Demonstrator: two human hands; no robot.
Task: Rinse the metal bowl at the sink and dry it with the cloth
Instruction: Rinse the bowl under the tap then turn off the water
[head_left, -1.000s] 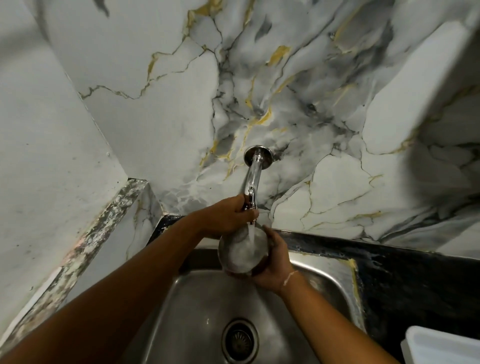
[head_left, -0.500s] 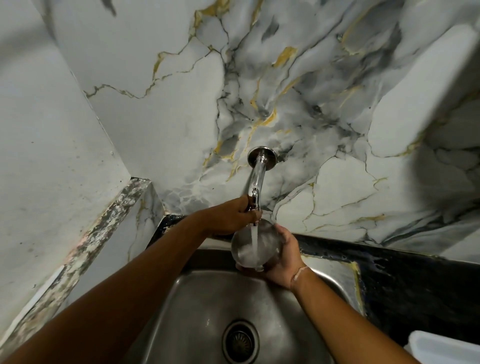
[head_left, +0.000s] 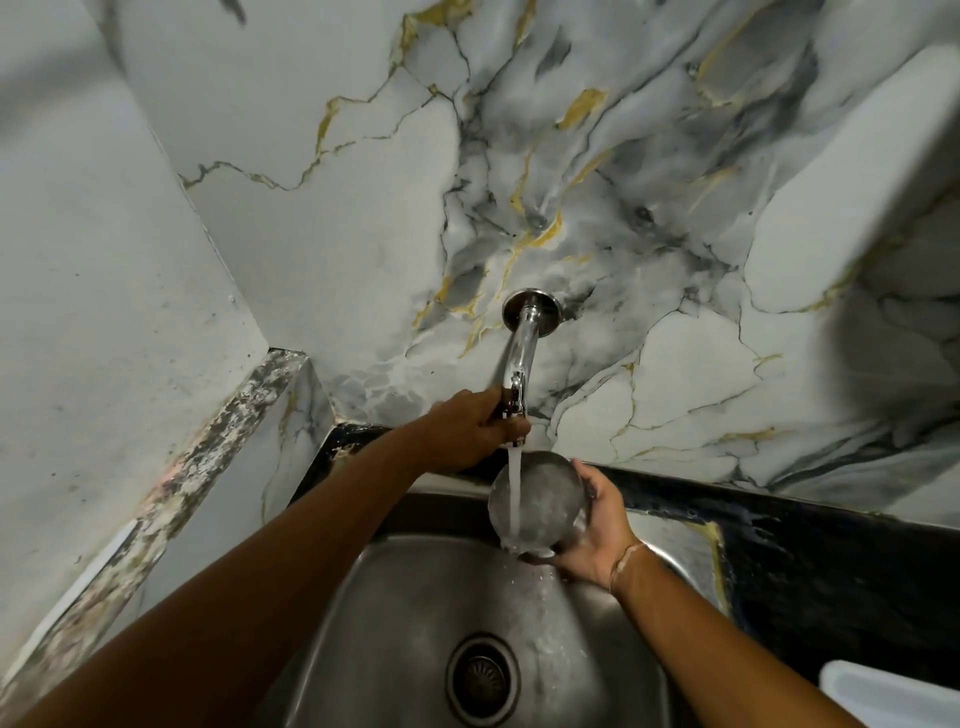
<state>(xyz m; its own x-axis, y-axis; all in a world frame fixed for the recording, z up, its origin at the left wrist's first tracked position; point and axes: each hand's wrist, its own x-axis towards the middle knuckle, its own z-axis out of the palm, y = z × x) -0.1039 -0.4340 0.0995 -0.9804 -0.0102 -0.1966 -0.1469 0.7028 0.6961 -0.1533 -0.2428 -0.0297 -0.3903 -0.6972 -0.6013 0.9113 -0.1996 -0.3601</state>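
The small metal bowl (head_left: 545, 504) is tilted under the chrome tap (head_left: 519, 364), its inside facing me. A stream of water falls into it and spills off its lower rim into the steel sink (head_left: 415, 597). My right hand (head_left: 597, 525) grips the bowl from the right and below. My left hand (head_left: 467, 431) is wrapped around the tap's end, just above and left of the bowl. No cloth is in view.
The drain (head_left: 483, 678) sits in the sink's floor below the bowl. A black counter (head_left: 805, 561) runs to the right, with a white container (head_left: 893, 696) at its near corner. Marble-patterned wall (head_left: 623, 182) stands behind the tap.
The bowl and my right hand have shifted a little to the right and tilted more, so water now pours off the lower rim. My left hand stays on the tap.
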